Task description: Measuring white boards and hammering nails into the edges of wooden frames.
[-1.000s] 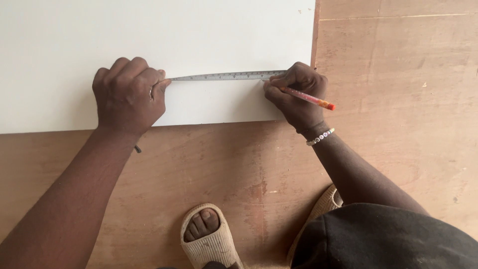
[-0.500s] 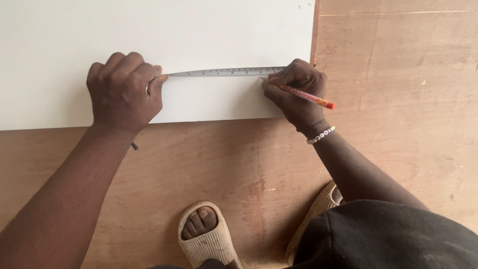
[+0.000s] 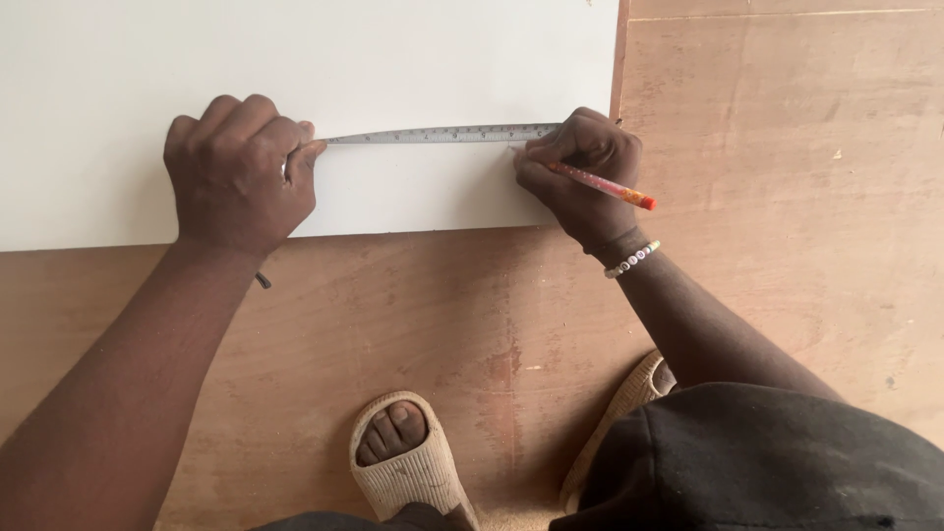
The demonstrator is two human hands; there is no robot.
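A large white board [image 3: 393, 59] lies flat on a brown plywood surface [image 3: 787, 197]. Across it runs a metal tape measure blade [image 3: 442, 134], stretched between my two hands. My left hand [image 3: 241, 172] is closed in a fist over the tape's case end, which is hidden. My right hand [image 3: 580, 172] presses the blade's other end down near the board's right edge and grips a red pencil [image 3: 605, 185], its tip at the board by the tape. A beaded bracelet [image 3: 631, 260] sits on my right wrist.
My foot in a beige slide sandal [image 3: 403, 462] stands on the plywood below the board. A second sandal [image 3: 619, 413] shows partly beside my dark-clothed knee [image 3: 767, 462]. The board's right edge ends near a seam in the plywood.
My left hand has slid slightly left along the board, drawing more tape blade out. The right hand and pencil have stayed in place.
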